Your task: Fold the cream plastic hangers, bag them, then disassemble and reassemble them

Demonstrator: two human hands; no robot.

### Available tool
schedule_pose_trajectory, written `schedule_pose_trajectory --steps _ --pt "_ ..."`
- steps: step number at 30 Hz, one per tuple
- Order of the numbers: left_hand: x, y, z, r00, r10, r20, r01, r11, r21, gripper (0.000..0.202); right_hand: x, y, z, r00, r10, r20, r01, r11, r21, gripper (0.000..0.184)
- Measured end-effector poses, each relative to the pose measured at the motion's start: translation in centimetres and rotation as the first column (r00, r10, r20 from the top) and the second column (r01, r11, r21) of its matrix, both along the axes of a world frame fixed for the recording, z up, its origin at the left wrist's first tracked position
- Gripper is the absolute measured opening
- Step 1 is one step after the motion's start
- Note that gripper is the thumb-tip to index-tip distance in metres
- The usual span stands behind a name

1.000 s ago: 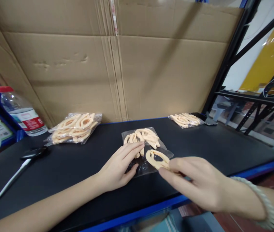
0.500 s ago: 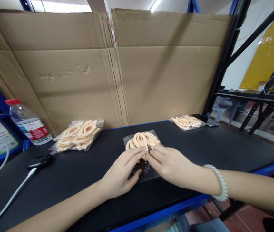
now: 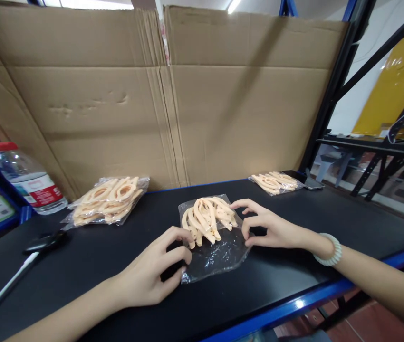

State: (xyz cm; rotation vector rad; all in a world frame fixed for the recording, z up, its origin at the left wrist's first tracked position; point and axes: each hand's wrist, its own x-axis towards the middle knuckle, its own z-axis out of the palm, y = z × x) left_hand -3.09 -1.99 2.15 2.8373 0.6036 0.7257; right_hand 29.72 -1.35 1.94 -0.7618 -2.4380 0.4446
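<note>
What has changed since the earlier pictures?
The right hand carried a cream loop leftward to the others at the clear bag, let it go, then moved back to the bag's right edge. The left hand drew leftward to its left edge. The bottle and two other packets stayed put.

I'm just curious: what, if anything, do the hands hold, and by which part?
The left hand and right hand seem to hold the clear bag by its side edges.
</note>
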Motion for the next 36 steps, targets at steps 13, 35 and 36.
schedule_pose_trajectory --steps 13,35,36 --pt "0.9 -0.1 -0.5 0.88 0.374 0.295 -0.156 0.812 -0.563 0.017 -0.9 0.3 -1.2 0.898 -0.328 -0.294 0.166 0.871 -0.463 0.031" --pt "2.0 -1.2 -0.8 0.919 0.387 0.075 -0.349 0.887 -0.303 0.01 0.0 0.0 -2.3 0.942 -0.274 -0.194 0.153 0.865 -0.478 0.045" --pt "1.9 -1.2 -0.9 0.921 0.384 0.068 -0.351 0.892 -0.283 0.011 0.1 -0.1 -2.5 0.947 -0.262 -0.185 0.161 0.887 -0.433 0.046"
